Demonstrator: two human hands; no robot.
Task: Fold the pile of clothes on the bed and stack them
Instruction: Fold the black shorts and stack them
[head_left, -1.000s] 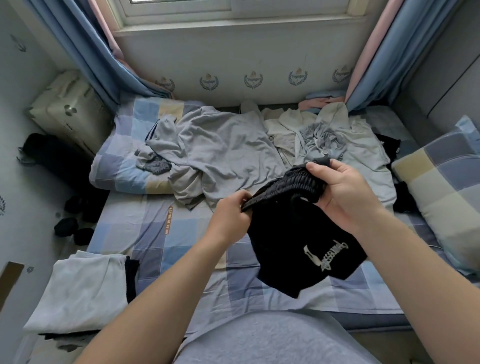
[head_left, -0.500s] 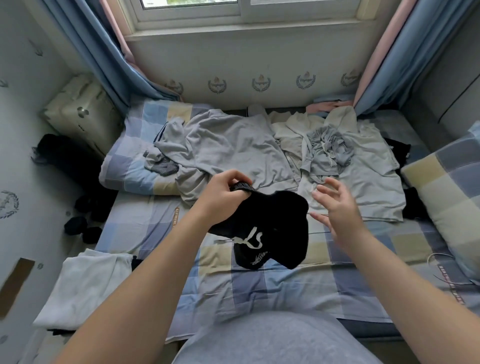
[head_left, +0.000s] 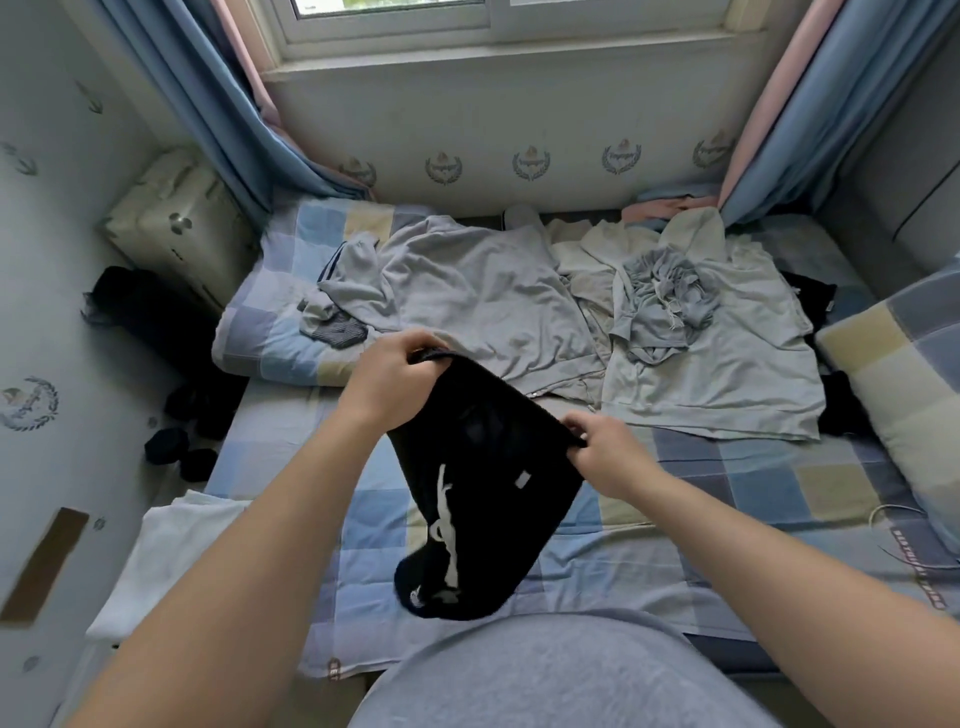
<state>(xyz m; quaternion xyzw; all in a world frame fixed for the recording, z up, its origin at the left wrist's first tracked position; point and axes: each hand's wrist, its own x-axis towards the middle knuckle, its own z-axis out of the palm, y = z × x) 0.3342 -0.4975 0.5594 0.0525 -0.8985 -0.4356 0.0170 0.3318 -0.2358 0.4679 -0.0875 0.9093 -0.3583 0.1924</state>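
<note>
Both hands are working the black garment (head_left: 483, 499), which is hanging in the air above the near part of the bed (head_left: 727, 499).

- The left hand (head_left: 392, 382) is gripping its upper corner, fingers curled over the edge.
- The right hand (head_left: 605, 454) is pinching the opposite corner. The edge is stretching taut between them, with the white print dangling below.
- Step, as I judge it: squaring the piece up, with no fold made yet.
- The next move is calling for laying it flat on the sheet beneath the garment, then halving it.
- The unfolded pile (head_left: 483, 301) is lying just beyond the garment. A folded white stack (head_left: 171, 551) is sitting left of it, partly cut off by the forearm.
- Hard to read: it is possibly shorts, but the bunched lower end is hiding the shape.
- Fingertips on both sides are tucked behind the cloth.
- Dark items (head_left: 810, 296) far right of the garment are half buried.
</note>
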